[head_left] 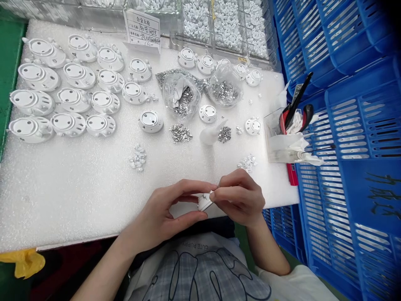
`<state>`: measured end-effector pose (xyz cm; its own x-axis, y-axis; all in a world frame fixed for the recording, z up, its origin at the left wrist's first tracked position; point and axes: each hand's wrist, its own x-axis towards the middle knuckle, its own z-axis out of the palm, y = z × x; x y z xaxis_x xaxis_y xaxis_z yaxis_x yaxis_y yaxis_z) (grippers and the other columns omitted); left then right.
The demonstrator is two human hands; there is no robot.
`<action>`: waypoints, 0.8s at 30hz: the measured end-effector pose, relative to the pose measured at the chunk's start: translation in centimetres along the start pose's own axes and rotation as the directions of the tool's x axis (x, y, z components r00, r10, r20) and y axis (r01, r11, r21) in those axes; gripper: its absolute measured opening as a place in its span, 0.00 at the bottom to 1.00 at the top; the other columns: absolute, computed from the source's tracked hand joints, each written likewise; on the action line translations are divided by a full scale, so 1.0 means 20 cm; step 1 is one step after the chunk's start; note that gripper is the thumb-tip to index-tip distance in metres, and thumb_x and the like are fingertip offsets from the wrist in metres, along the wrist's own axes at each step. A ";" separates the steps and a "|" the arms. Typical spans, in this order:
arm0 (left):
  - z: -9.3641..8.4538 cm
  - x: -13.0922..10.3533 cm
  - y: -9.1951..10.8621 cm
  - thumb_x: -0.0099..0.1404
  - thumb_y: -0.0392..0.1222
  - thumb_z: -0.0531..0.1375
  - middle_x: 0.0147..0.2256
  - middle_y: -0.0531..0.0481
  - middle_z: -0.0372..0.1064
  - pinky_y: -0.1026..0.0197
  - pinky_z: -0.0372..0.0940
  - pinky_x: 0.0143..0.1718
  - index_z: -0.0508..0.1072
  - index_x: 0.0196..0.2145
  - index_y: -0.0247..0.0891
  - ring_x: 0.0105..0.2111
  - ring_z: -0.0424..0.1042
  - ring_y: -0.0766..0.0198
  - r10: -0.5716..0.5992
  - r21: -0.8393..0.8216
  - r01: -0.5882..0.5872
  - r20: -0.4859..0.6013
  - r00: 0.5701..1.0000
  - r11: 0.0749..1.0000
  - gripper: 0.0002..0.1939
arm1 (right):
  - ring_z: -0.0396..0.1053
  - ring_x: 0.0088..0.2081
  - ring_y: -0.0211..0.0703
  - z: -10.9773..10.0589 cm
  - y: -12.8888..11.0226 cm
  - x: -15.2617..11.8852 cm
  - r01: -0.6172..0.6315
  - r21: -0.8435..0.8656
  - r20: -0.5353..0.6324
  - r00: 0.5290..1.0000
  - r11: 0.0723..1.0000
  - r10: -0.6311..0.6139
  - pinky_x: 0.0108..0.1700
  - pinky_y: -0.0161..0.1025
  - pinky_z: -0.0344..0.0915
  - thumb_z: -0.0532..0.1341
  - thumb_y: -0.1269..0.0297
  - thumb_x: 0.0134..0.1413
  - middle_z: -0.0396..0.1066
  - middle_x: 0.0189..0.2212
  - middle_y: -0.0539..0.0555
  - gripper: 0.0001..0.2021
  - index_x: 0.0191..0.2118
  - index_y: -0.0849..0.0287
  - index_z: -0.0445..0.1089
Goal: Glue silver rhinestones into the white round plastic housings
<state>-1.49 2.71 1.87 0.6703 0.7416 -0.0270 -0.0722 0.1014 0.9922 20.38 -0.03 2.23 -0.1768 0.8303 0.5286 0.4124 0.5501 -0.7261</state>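
Note:
Near the front edge of the foam-covered table, my left hand (172,205) grips a small white plastic part (204,202) between thumb and fingers. The part is tilted, and the fingers hide much of it. My right hand (240,196) pinches at its upper right side; whatever lies between those fingertips is hidden. Just beyond my hands are a pile of small white pieces (247,162) and a translucent pointed-tip bottle (209,136). Two piles of small metal bits, a left one (181,133) and a right one (224,134), flank the bottle.
Oval white plastic shells (75,100) stand in rows at left. Plastic bags (181,98) of metal bits lie mid-table. A clear holder (272,146) with pliers (297,104) stands at right, beside blue crates (354,125). Compartment trays (211,25) and a paper label (143,31) are at the back.

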 end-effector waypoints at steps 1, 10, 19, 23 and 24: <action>0.00 0.00 0.00 0.71 0.38 0.68 0.56 0.49 0.80 0.62 0.76 0.54 0.77 0.59 0.51 0.52 0.81 0.60 -0.004 -0.009 0.004 0.017 1.000 1.000 0.20 | 0.69 0.29 0.35 0.00 0.00 0.00 -0.009 0.021 0.005 1.000 1.000 0.009 0.28 0.33 0.69 0.65 0.76 0.63 0.71 0.32 0.48 0.10 0.43 0.51 0.76; -0.01 0.02 0.01 0.70 0.36 0.69 0.54 0.49 0.81 0.61 0.77 0.52 0.80 0.56 0.51 0.52 0.82 0.57 0.045 0.001 -0.045 0.017 0.999 0.999 0.19 | 0.69 0.29 0.37 0.01 0.03 -0.05 -0.208 0.258 0.027 0.978 0.943 0.208 0.26 0.34 0.67 0.73 0.72 0.56 0.73 0.33 0.48 0.12 0.43 0.51 0.75; -0.01 0.01 0.00 0.71 0.36 0.68 0.56 0.46 0.80 0.60 0.76 0.53 0.81 0.55 0.49 0.50 0.82 0.57 0.078 0.113 -0.079 0.014 0.997 0.990 0.17 | 0.69 0.30 0.37 0.00 0.03 -0.04 -0.263 0.271 0.067 0.965 0.926 0.254 0.29 0.35 0.68 0.73 0.71 0.56 0.73 0.32 0.48 0.10 0.39 0.52 0.74; 0.00 0.01 0.00 0.71 0.33 0.67 0.57 0.47 0.79 0.61 0.75 0.53 0.80 0.55 0.49 0.51 0.82 0.59 0.082 0.108 -0.083 0.011 0.997 0.991 0.17 | 0.68 0.30 0.36 0.00 0.04 -0.03 -0.281 0.301 0.093 0.960 0.911 0.265 0.30 0.34 0.68 0.73 0.72 0.55 0.72 0.32 0.47 0.11 0.39 0.53 0.74; 0.00 0.01 0.00 0.71 0.33 0.67 0.57 0.47 0.79 0.62 0.76 0.53 0.80 0.54 0.48 0.51 0.82 0.60 0.078 0.099 -0.078 0.008 0.997 0.992 0.17 | 0.68 0.30 0.36 0.00 0.04 -0.03 -0.286 0.303 0.099 0.958 0.909 0.269 0.30 0.34 0.68 0.73 0.72 0.55 0.72 0.32 0.47 0.11 0.39 0.53 0.73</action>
<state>-1.45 2.85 1.90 0.6684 0.7420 0.0510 -0.0506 -0.0230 0.9985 20.77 -0.07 1.38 -0.1469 0.9523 0.2676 0.1551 0.2894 -0.9446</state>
